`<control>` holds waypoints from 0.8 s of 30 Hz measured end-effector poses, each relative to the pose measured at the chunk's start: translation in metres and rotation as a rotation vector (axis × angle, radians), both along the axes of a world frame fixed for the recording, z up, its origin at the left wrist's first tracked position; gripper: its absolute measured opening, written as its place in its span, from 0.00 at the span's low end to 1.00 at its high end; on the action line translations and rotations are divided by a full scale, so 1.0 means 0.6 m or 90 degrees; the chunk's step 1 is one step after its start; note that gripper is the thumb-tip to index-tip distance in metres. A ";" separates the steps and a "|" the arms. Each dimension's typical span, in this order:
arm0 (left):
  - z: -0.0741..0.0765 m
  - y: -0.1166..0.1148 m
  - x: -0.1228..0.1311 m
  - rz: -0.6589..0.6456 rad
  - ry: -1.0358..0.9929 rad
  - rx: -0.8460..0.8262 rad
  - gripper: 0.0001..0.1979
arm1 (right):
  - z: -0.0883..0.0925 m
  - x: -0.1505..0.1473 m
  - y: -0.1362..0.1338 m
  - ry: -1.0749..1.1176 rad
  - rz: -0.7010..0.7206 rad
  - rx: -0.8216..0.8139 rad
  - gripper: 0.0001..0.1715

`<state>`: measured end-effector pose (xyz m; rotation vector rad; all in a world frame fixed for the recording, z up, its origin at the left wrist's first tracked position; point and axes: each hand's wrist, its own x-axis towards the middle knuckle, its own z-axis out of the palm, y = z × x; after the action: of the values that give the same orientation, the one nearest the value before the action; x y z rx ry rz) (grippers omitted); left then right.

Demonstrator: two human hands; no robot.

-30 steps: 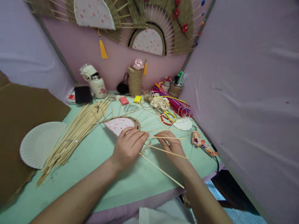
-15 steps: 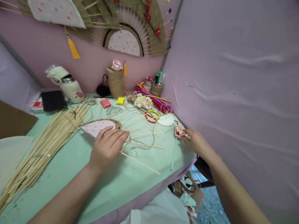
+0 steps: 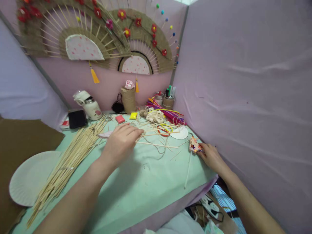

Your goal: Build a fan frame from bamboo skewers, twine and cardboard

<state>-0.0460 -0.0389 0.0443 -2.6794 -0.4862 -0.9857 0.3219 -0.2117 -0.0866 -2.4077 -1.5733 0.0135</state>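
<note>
Pinching the half-built fan (image 3: 104, 134) at eight o'clock, the left hand (image 3: 123, 139) hides whether every stick is fixed; the sticks (image 3: 158, 145) radiating toward three o'clock are bare. At four o'clock, the right hand (image 3: 212, 158) grips the floral glue gun (image 3: 194, 145).

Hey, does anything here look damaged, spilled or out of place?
Mainly the brown cardboard at the far left: its edges look ragged and uneven, as if torn. The scissors may also be easy to overlook, partly hidden behind the fan that the left hand holds. I see nothing spilled.
</note>
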 end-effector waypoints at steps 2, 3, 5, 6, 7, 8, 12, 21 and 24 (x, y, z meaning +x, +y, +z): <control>-0.004 0.004 0.005 0.004 0.008 -0.006 0.14 | 0.011 -0.006 -0.009 0.031 0.021 0.082 0.24; -0.008 0.005 0.007 0.004 0.009 -0.010 0.13 | 0.019 -0.013 -0.014 0.071 0.034 0.123 0.24; -0.014 0.008 0.009 0.001 0.004 -0.019 0.12 | 0.039 -0.035 -0.019 0.205 0.060 0.194 0.26; -0.016 0.009 0.009 0.002 -0.002 -0.026 0.12 | 0.050 -0.051 -0.020 0.295 0.068 0.215 0.27; -0.015 0.012 0.010 0.006 -0.010 -0.033 0.12 | 0.060 -0.070 -0.019 0.390 0.075 0.227 0.28; -0.013 0.015 0.010 0.013 -0.022 -0.041 0.12 | 0.070 -0.091 -0.016 0.475 0.077 0.232 0.28; 0.004 0.028 0.012 0.051 -0.083 -0.060 0.11 | 0.096 -0.183 0.011 0.706 0.099 0.229 0.24; 0.024 0.035 0.008 0.086 -0.140 -0.077 0.09 | 0.104 -0.324 0.125 0.705 0.084 0.394 0.25; 0.034 0.038 -0.002 0.115 -0.176 -0.108 0.08 | 0.107 -0.355 0.155 0.676 0.116 0.465 0.24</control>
<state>-0.0473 -0.0160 0.0648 -2.5929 -0.8869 -1.3181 0.1091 -0.1187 -0.0221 -1.2845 -0.9932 0.5466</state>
